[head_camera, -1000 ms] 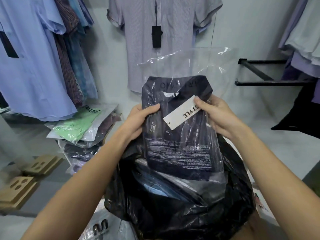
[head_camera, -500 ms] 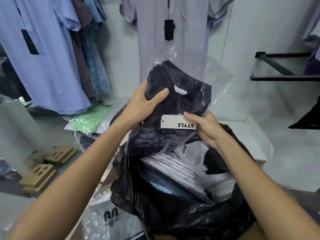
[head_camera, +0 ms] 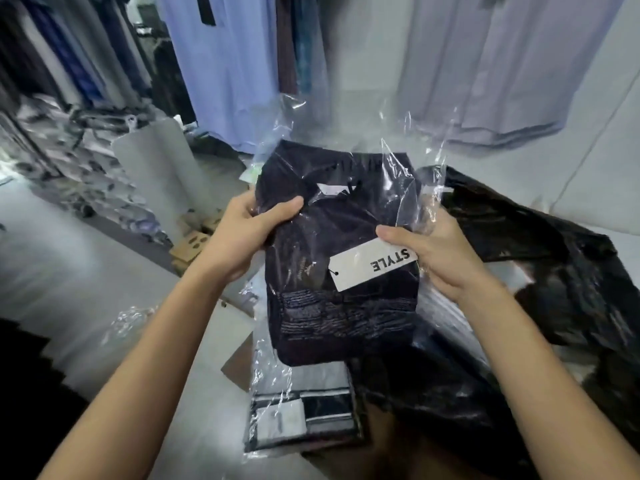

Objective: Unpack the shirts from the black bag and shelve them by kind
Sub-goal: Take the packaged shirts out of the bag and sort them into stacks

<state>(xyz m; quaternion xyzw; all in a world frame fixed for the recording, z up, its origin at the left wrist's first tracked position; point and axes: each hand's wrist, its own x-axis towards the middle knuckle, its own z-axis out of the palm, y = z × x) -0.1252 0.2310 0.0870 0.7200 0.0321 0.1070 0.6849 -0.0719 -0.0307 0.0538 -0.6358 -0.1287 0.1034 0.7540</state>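
Presently, far left: a blurred rack of dark garments point(head_camera: 69, 57), with stacked, blurred folded items point(head_camera: 79, 161) beneath it. Near these, cardboard pieces point(head_camera: 192, 242) lie on the grey floor point(head_camera: 52, 265).

Centre-left background: a light blue shirt point(head_camera: 221, 74) hangs from above; darker patterned shirts point(head_camera: 298, 46) hang just beside it on its right.

Left hand point(head_camera: 242, 237): fingers curled round the left edge of a packaged navy shirt point(head_camera: 339, 237), thumb lying on the front face near the collar. Grip is firm, grasping the package.

Packaged navy shirt: folded, sealed in a clear plastic sleeve point(head_camera: 273, 344) whose loose ends extend above and below the fabric. Held up in front of the body, between both hands, lifted out to the left of the black bag point(head_camera: 519, 289). A white hang tag point(head_camera: 372, 268) printed "STYLE" lies tilted across the front. Pale printed text shows on the plastic below the tag; too blurred to read.

Below the held package: another wrapped, folded item point(head_camera: 301, 420) with grey and dark stripes lies flat on the surface.

Right hand point(head_camera: 440, 258): grasps the right edge of the package, thumb pressing on the upper right end of the tag.

Right: the black bag lies crumpled and open, behind and below the right forearm. What it contains cannot be made out.

Upper right background: a pale lilac-grey shirt point(head_camera: 485, 64) hangs against the wall.
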